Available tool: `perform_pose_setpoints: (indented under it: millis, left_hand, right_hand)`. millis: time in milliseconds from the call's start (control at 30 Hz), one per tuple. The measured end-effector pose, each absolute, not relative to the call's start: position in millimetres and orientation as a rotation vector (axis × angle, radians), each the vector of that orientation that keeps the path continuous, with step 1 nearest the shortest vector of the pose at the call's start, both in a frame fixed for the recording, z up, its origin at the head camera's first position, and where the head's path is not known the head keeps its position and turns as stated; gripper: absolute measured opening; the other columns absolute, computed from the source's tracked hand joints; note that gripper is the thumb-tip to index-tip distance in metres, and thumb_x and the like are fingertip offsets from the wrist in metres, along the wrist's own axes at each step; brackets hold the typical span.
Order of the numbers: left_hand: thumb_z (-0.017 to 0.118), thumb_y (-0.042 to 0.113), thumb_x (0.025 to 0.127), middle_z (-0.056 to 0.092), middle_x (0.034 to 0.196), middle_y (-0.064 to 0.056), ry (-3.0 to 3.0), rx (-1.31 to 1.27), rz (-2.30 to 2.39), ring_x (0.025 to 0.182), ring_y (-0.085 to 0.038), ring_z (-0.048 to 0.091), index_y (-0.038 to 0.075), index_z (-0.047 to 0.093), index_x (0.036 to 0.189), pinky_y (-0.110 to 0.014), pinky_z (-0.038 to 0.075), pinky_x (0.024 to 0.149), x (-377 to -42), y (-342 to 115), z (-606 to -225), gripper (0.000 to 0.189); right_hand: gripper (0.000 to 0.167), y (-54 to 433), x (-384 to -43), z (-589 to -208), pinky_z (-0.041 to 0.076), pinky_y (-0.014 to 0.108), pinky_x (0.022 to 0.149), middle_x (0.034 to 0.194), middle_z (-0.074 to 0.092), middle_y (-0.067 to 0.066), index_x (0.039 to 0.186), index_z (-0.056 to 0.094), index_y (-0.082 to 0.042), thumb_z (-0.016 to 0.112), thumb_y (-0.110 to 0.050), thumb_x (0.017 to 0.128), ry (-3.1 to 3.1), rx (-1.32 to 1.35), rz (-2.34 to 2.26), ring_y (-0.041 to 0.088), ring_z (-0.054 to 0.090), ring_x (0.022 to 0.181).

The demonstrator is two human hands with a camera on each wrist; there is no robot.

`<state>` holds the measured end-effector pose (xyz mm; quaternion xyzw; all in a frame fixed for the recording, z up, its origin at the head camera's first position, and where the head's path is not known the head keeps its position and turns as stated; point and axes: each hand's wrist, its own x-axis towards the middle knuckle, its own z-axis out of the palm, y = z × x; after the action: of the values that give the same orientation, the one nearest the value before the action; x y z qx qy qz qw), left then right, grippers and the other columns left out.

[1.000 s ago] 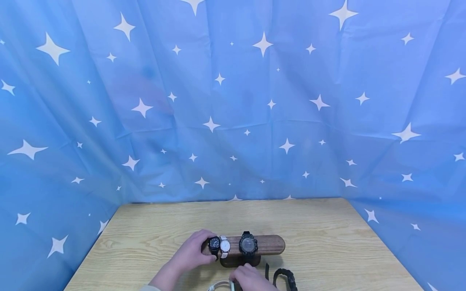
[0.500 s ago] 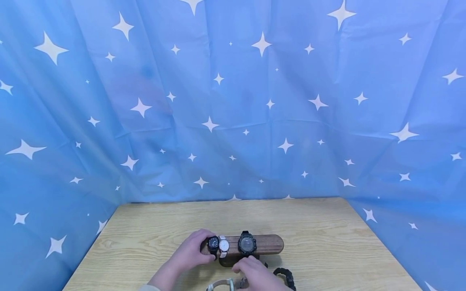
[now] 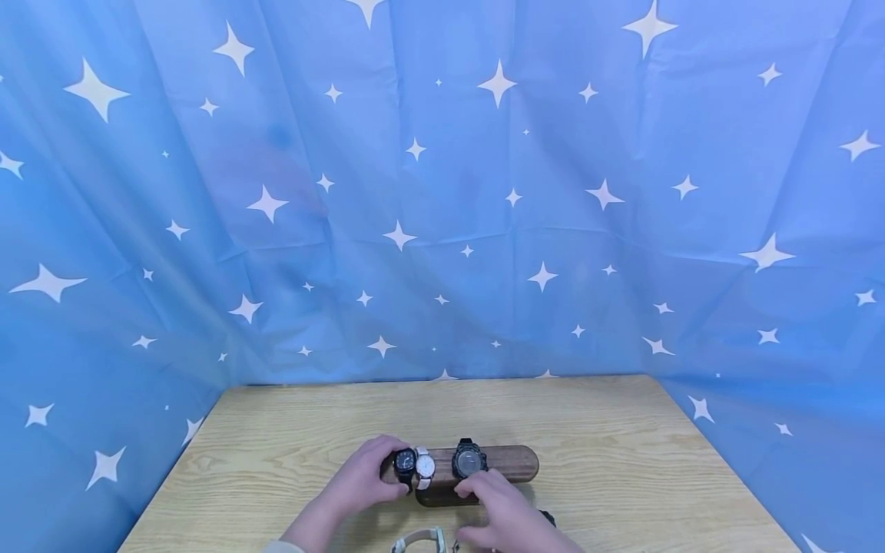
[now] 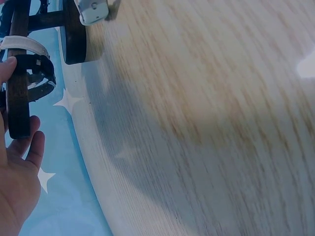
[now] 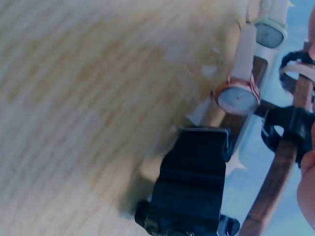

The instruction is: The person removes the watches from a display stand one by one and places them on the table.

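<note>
My left hand grips the left end of a wooden watch stand's bar, thumb in front and fingers behind. Beside it on the bar sit a square black watch and a white-strapped watch. Further right the bar carries a large round black watch. My right hand is at that watch's lower edge, fingertips near or touching it, thumb held apart below. In the right wrist view only parts of fingers show, beside the black watch's strap.
Several watches stand on the wooden table in front of the stand: a pale-green-cased one, a rose-gold one with a pale strap, and a black-strapped one. A blue star-printed cloth hangs behind.
My right hand has moved up and away from the watches on the table to the large black watch on the bar. My left hand has kept its grip on the bar's end.
</note>
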<state>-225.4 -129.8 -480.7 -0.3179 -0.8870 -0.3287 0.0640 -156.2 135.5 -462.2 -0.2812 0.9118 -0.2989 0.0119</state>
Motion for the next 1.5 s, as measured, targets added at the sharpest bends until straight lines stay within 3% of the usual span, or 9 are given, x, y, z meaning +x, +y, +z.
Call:
perform_pose_setpoints:
  millis: [200, 433, 700, 833, 1000, 1233, 1500]
  left_hand:
    - [0.079, 0.025, 0.069, 0.059, 0.11, 0.007, -2.69, -0.961, -0.997, 0.103, -0.017, 0.054, 0.017, 0.061, 0.112, -0.039, 0.046, 0.091, -225.4, -129.9, -480.9, 0.048]
    - [0.079, 0.026, 0.069, 0.058, 0.11, 0.007, -2.69, -0.964, -0.997, 0.103, -0.017, 0.054, 0.018, 0.061, 0.112, -0.039, 0.046, 0.091, -225.9, -129.7, -481.2, 0.047]
    - [0.079, 0.026, 0.069, 0.059, 0.111, 0.007, -2.692, -0.965, -0.999, 0.103, -0.017, 0.054, 0.018, 0.061, 0.112, -0.039, 0.046, 0.091, -226.3, -129.8, -481.7, 0.047]
    - [0.079, 0.026, 0.069, 0.058, 0.111, 0.007, -2.702, -0.96, -0.998, 0.104, -0.017, 0.054, 0.017, 0.06, 0.112, -0.039, 0.046, 0.091, -225.8, -129.6, -481.4, 0.047]
    - [0.078, 0.027, 0.07, 0.058, 0.112, 0.007, -2.718, -0.953, -1.007, 0.104, -0.017, 0.054, 0.018, 0.06, 0.113, -0.039, 0.046, 0.091, -225.9, -129.7, -480.4, 0.047]
    - [0.078, 0.027, 0.071, 0.058, 0.112, 0.007, -2.725, -0.951, -0.997, 0.104, -0.017, 0.054, 0.018, 0.06, 0.114, -0.04, 0.046, 0.091, -228.1, -131.2, -478.6, 0.048]
    - [0.078, 0.027, 0.07, 0.058, 0.112, 0.006, -2.713, -0.962, -0.999, 0.104, -0.017, 0.054, 0.016, 0.06, 0.115, -0.04, 0.046, 0.092, -226.7, -130.3, -482.1, 0.05]
  right_hand:
    - [0.054, 141.1, -158.7, -458.4, 0.048, 0.025, 0.073, 0.11, 0.056, -0.004, 0.116, 0.058, -0.01, 0.071, -0.045, 0.078, 2.875, -0.848, -1.043, 0.009, 0.05, 0.086]
    - [0.056, 145.3, -162.1, -458.0, 0.048, 0.039, 0.085, 0.116, 0.054, -0.004, 0.119, 0.057, -0.012, 0.068, -0.05, 0.079, 2.897, -0.826, -1.005, 0.017, 0.052, 0.097]
    - [0.055, 150.3, -166.6, -456.4, 0.05, 0.032, 0.083, 0.119, 0.055, 0.0, 0.121, 0.056, -0.011, 0.069, -0.045, 0.08, 2.976, -0.883, -1.001, 0.021, 0.051, 0.106]
    - [0.056, 153.6, -171.6, -454.4, 0.047, 0.044, 0.089, 0.123, 0.055, 0.003, 0.124, 0.055, -0.012, 0.069, -0.044, 0.081, 2.955, -0.843, -1.033, 0.027, 0.048, 0.113]
    - [0.052, 155.9, -179.8, -456.4, 0.037, 0.056, 0.096, 0.121, 0.056, 0.005, 0.124, 0.056, -0.01, 0.074, -0.03, 0.079, 3.014, -0.869, -1.025, 0.028, 0.05, 0.112]
    - [0.054, 156.3, -190.6, -454.3, 0.046, 0.048, 0.086, 0.123, 0.054, 0.005, 0.126, 0.055, -0.01, 0.074, -0.03, 0.079, 3.015, -0.858, -1.023, 0.027, 0.047, 0.111]
    - [0.057, 154.5, -195.5, -451.0, 0.046, 0.049, 0.086, 0.124, 0.053, 0.004, 0.128, 0.054, -0.011, 0.075, -0.031, 0.079, 2.978, -0.838, -0.96, 0.028, 0.047, 0.112]
